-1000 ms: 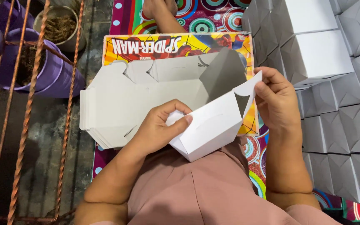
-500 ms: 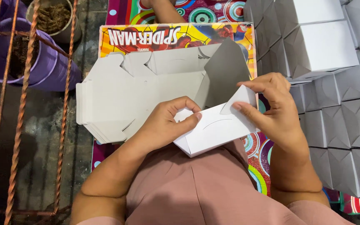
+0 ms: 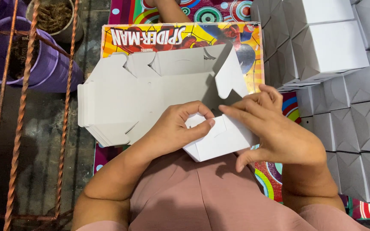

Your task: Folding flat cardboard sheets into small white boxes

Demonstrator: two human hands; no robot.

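Closure of the small white box (image 3: 219, 141) was nearly complete: the pointed flap, raised half a second earlier, now lay flat under the right hand (image 3: 275, 132), whose fingers pressed down on the lid. The left hand (image 3: 176, 128) pinched the box's near-left corner, thumb and forefinger curled. The box rested over the lap, against the stack of flat grey blanks (image 3: 129, 102). Finished boxes (image 3: 330, 47) stood to the right.
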